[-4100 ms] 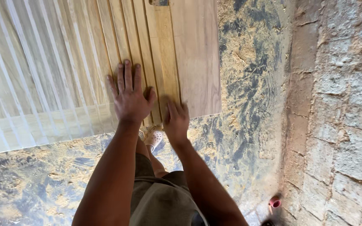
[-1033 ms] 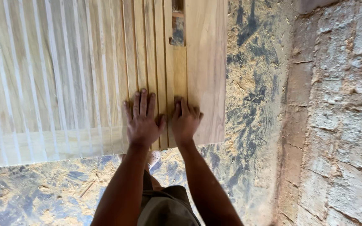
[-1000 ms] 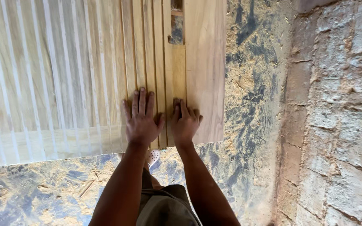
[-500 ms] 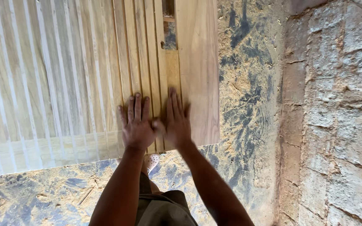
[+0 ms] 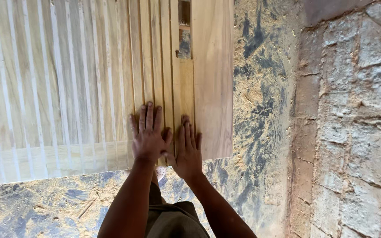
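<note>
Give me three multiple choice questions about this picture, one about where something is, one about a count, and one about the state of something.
1. Where is the stone wall?
A. right of the wooden panel
B. left of it
C. under it

2. How many hands lie on the panel?
A. none
B. one
C. two

3. How are the hands held?
A. clenched in fists
B. flat, fingers spread
C. closed round a tool

Answers:
1 A: the wall fills the right edge, past the sawdust floor.
2 C: the left hand and right hand both press on the panel's near end.
3 B: both palms lie open on the slats, holding nothing.
</note>
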